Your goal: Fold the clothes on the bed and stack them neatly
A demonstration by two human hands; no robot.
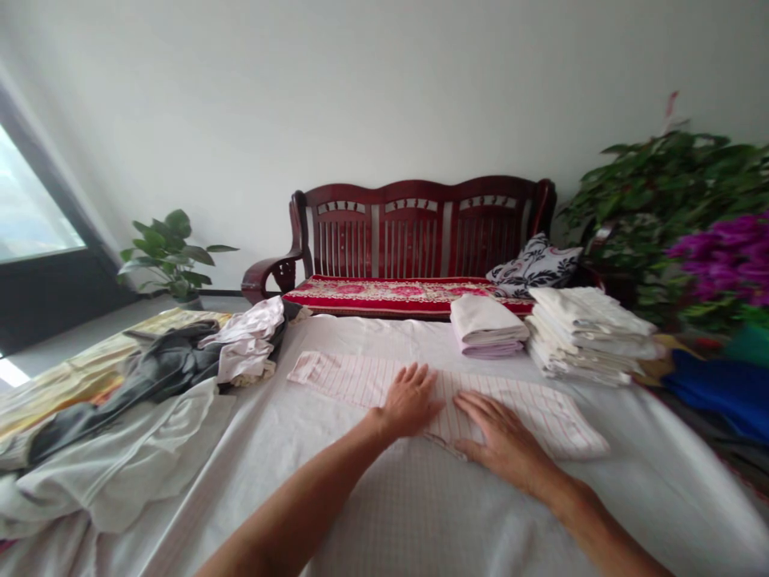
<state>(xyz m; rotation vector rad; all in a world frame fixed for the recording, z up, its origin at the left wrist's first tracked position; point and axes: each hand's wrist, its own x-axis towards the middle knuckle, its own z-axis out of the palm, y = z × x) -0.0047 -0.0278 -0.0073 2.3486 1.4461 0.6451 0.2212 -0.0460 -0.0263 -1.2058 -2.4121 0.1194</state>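
Although the striped cloth (448,386) lies in a long, fairly flat band across the pale sheet (420,521), its edges do not run fully straight. Judging by the posture of the 2 hands, the step in hand is smoothing and squaring it. Sound practice calls for light, even palm pressure, worked outward from the middle toward the 2 ends, with 1 hand anchoring while the other strokes. The near edge between the hands, where a narrow strip shows, merits alignment; pushing both palms the same way could drag the layers askew.

As to grip, neither hand clamps anything. The left hand (413,399) rests palm down near the middle of the cloth, fingers extended; its thumb side is blurred. The right hand (498,433) is spread, fingertips over the cloth and thumb held apart from the fingers at the near edge. Whether the thumb reaches under that edge cannot be told.

The cloth lies beneath and beyond both hands, projecting past each at either side. Farther off stand the folded pile (488,324) and, just to its right, the taller white stack (585,332). Loose garments (162,373) lie heaped at left, well apart from the hands.
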